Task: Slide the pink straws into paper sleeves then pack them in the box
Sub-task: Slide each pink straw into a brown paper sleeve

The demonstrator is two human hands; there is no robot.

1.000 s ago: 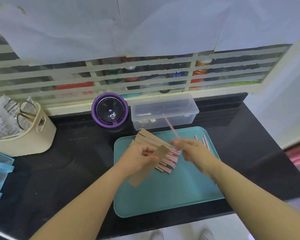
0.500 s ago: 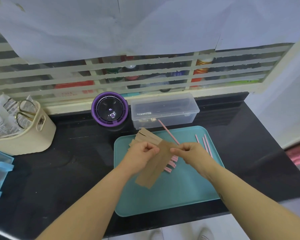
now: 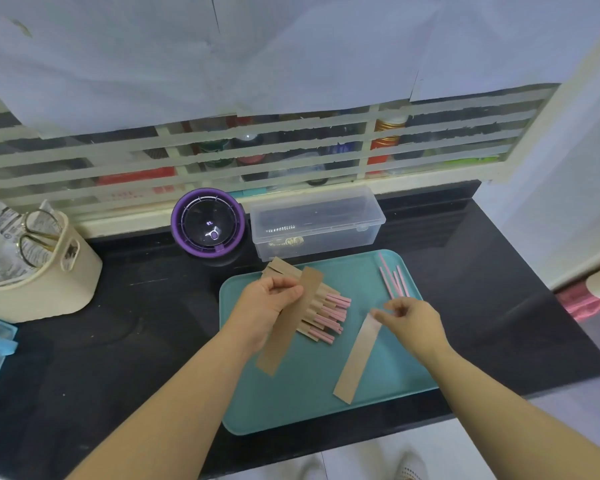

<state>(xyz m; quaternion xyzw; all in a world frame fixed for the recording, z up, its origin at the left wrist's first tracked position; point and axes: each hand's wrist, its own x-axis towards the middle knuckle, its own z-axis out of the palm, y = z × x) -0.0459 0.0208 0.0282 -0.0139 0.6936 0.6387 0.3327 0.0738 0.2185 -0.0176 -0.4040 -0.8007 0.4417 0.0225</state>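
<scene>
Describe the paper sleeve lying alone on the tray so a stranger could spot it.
Find the teal tray on the black counter. On its right half a brown paper sleeve lies flat, its top end by the right hand. Unlike the fanned pile, it lies alone.

Two paper sleeves (image 3: 284, 327) flank the sleeved straws (image 3: 328, 315); loose pink straws (image 3: 394, 280) lie before the lidded box (image 3: 316, 223).
</scene>
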